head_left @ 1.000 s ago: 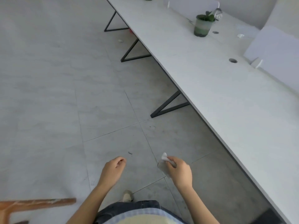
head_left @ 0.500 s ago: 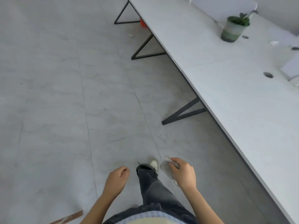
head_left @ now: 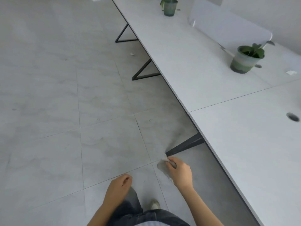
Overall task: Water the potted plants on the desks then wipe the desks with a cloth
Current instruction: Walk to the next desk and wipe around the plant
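Observation:
My right hand (head_left: 180, 172) grips a small pale cloth (head_left: 162, 166) low over the floor, left of the desk edge. My left hand (head_left: 119, 186) hangs beside it with loosely curled fingers and holds nothing. A long row of white desks (head_left: 187, 66) runs along the right. A green potted plant (head_left: 246, 58) stands on the nearer desk at the right. A second potted plant (head_left: 169, 6) in a dark green pot stands far up the row.
Black triangular desk legs (head_left: 143, 70) jut onto the grey tiled floor. White divider panels (head_left: 228, 28) stand along the back of the desks. A cable hole (head_left: 292, 117) and a white scrap (head_left: 291, 72) lie on the desktop. Open floor spreads to the left.
I have walked forward along the desks; the near plant now sits closer and a second plant has come into view. My right hand still holds the cloth.

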